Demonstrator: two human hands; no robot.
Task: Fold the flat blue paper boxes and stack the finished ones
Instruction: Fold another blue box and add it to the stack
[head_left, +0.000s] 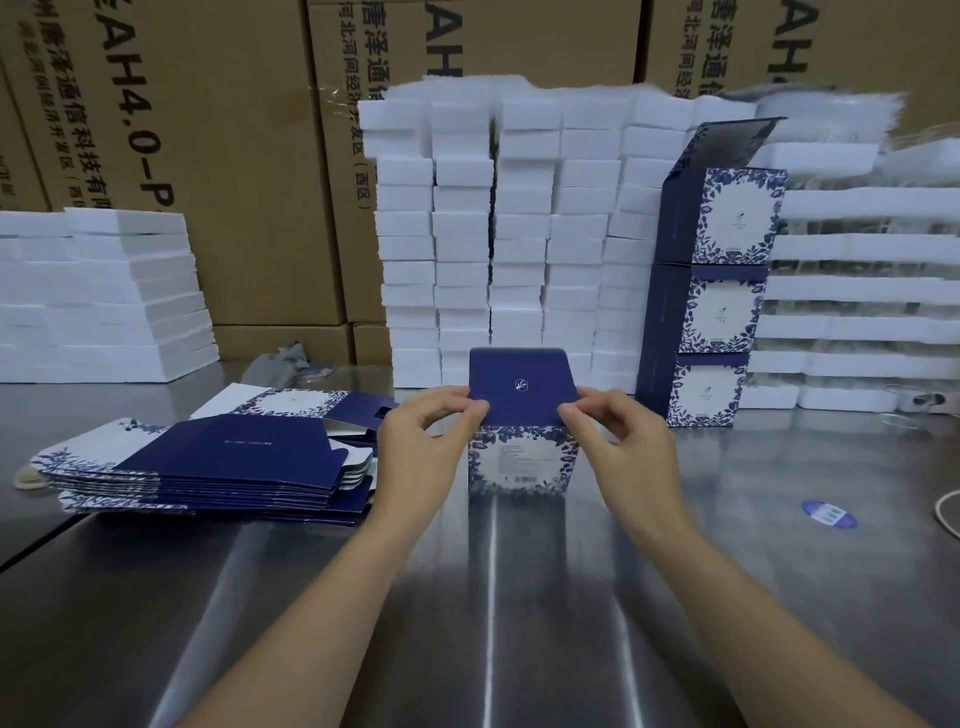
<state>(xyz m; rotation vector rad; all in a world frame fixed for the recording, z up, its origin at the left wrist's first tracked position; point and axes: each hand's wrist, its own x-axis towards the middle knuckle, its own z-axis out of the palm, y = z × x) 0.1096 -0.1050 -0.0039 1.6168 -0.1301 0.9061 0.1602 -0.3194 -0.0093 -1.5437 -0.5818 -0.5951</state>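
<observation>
So, toward the left edge of the steel desk (493, 597) lies the pile of flat boxes (208, 467). They are thin, smooth card with navy panels and white leaf-printed faces, and round-cornered die-cut tabs show at the pile's right end. Just right of it, the left hand (421, 441) pinches the left edge of the raised lid flap (522, 384) between thumb and forefinger. The box in hand (522, 462) stands upright mid-desk, a squared body with its barcode face toward the person. The right hand (618, 441) pinches the flap's right edge the same way. To do this step well, I judge, both hands should bend the flap evenly along its scored crease so it does not skew, then steer the tuck lip inside the front wall without buckling it. The card looks stiff yet easily creased, and the polished desk may let so light a box slide, so a little downward pressure should help. Further right, toward the far edge and just beside a wall of white foam blocks (582, 234), three finished boxes (711, 312) stand stacked, the top one's lid up. An oval blue sticker (829, 514) lies near the right edge.
</observation>
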